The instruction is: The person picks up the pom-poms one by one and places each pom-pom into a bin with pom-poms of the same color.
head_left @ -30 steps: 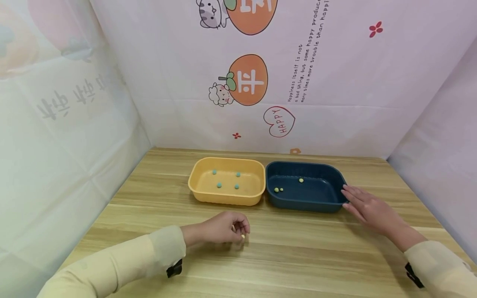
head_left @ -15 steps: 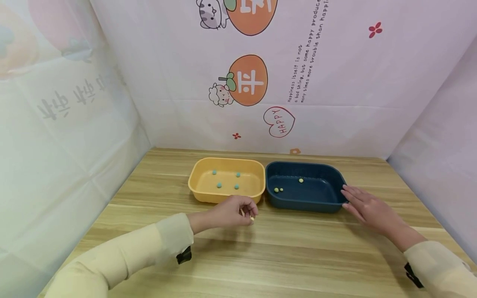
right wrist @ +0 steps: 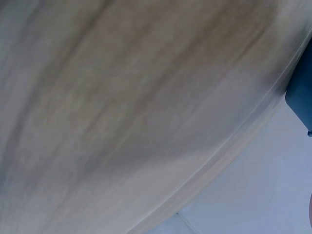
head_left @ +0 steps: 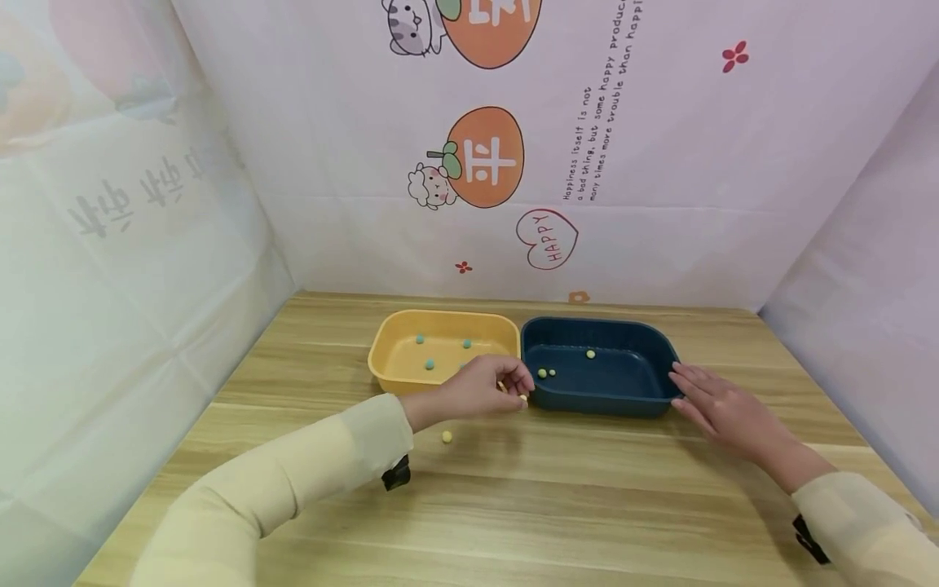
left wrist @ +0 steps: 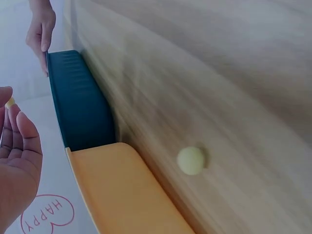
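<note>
My left hand (head_left: 484, 386) pinches a small pale yellow ball (head_left: 523, 401) between thumb and fingertips. It hovers over the front right corner of the yellow tray (head_left: 381, 377), close to the dark blue tray (head_left: 587, 403). In the left wrist view the pinched ball (left wrist: 10, 102) shows at the fingertips. Another pale yellow ball (head_left: 447, 437) lies on the table below my left wrist. My right hand (head_left: 722, 412) rests with straight fingers against the blue tray's right end. Inside the blue tray are three yellow balls (head_left: 590, 355); the yellow tray holds several blue-green balls (head_left: 429, 364), one partly hidden.
Both trays stand side by side near the back of the wooden table (head_left: 587, 505). Printed white cloth (head_left: 645, 244) hangs behind it and along both sides. The right wrist view shows mostly table and a corner of the blue tray (right wrist: 303, 87).
My left hand has moved forward and right from the table to the trays, carrying the pinched ball. The ball on the table has come into view behind it. The right hand stays put.
</note>
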{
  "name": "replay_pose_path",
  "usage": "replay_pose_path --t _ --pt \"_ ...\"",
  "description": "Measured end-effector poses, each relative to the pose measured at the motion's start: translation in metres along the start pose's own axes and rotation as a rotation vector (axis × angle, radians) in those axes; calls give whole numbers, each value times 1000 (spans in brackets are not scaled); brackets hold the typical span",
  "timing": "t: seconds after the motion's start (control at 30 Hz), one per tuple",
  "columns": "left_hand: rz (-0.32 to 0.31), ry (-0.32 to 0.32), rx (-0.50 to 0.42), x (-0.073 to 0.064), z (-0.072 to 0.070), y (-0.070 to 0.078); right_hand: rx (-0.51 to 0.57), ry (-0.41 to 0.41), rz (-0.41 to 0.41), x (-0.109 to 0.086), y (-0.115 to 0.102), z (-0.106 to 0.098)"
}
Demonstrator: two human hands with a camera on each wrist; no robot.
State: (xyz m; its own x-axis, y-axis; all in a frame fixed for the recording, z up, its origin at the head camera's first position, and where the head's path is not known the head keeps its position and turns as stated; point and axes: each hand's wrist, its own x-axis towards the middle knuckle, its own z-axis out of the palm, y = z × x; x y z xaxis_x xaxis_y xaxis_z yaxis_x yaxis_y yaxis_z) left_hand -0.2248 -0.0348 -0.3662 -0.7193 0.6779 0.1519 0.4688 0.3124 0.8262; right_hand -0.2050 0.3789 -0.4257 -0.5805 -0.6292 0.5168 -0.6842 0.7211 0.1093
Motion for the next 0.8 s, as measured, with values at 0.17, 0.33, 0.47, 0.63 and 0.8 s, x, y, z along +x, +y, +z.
replay_pose_path --t 0.17,0.33,0.47,0.63,0.8 --pt "-18 32 4 18 5 4 -1 -7 12 1 -1 -1" --pt "-7 51 -24 36 8 7 -3 -3 10 1 0 -1" --pt "-4 83 -61 50 11 5 -7 -9 9 1 -1 -1" --pt "-7 134 -32 72 16 0 -4 -14 16 1 -1 -1" --pt "-32 174 -10 91 21 -4 -3 -4 8 0 0 0"
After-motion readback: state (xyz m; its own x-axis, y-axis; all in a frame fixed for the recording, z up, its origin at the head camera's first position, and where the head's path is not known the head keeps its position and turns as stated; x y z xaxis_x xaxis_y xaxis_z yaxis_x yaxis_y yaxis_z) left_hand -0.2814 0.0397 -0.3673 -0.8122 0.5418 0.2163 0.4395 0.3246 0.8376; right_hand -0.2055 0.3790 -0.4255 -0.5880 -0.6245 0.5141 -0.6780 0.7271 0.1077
